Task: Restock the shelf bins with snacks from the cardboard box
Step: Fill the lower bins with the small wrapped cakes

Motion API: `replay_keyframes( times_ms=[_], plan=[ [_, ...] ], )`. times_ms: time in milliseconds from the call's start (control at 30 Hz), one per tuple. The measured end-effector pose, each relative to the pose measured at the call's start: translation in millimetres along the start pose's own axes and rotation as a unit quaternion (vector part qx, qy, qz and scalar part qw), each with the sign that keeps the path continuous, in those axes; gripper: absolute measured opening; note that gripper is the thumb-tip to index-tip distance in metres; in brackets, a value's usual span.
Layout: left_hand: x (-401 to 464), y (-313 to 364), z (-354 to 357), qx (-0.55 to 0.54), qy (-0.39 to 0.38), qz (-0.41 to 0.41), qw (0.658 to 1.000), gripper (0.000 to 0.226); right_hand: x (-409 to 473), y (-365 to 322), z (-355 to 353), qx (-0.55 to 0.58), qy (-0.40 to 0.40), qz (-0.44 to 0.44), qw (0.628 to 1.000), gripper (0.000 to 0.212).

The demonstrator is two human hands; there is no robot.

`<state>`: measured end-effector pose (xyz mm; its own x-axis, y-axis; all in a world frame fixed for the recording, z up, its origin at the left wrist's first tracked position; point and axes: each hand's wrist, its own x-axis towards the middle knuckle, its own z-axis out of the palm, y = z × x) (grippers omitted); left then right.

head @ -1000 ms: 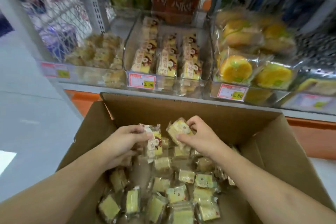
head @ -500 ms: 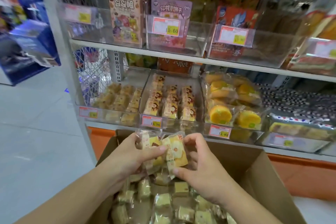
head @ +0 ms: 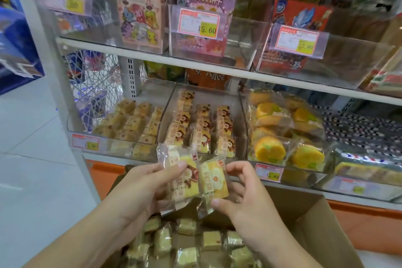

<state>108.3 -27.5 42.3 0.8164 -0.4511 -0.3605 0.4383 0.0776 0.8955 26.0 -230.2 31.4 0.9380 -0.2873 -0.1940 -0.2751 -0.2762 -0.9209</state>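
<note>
Two bare forearms come into the picture from the bottom edge, and nothing is worn on either of them: no sleeve shows anywhere along their visible length. The left hand [head: 141, 189] has no glove, ring or band, and its wrist carries no watch or strap. Its thumbnail is short and plain, with no polish. The right hand [head: 243, 193] is likewise uncovered, with a bare wrist and short, plain nails on the thumb and the fingers that show. No marks, plasters or jewellery can be seen on either arm.
</note>
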Motion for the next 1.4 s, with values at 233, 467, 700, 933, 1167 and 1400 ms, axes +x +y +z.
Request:
replay_keyframes(
  times_ms=[233, 467, 700, 933, 1167, 1400],
  plan=[
    [7, 10, 6, -0.076, 0.031, -0.002, 0.997, 0.024, 8, -3, 10, 0.015, 0.002, -0.001, 1.0, 0.056],
    [3, 0, 17, -0.127, 0.024, -0.012, 0.992, 0.028, -2, 2, 23, 0.004, 0.025, -0.043, 0.999, 0.055],
    [35, -29, -15, -0.05, 0.001, 0.007, 0.999, 0.053, -11, -6, 14, -0.149, 0.01, -0.124, 0.981, 0.078],
    [8, -33, 20, 0.013, -0.09, -0.044, 0.995, 0.037, -14, -14, -5, -0.174, -0.083, -0.196, 0.962, 0.116],
    [-11, -17, 25, 0.075, -0.073, 0.0, 0.995, 0.045, -14, -12, -7, -0.193, -0.085, -0.225, 0.951, 0.093],
    [-4, -16, 17, 0.069, -0.053, 0.039, 0.995, 0.039, -10, -7, -9, -0.137, -0.001, -0.199, 0.97, 0.094]
  ],
)
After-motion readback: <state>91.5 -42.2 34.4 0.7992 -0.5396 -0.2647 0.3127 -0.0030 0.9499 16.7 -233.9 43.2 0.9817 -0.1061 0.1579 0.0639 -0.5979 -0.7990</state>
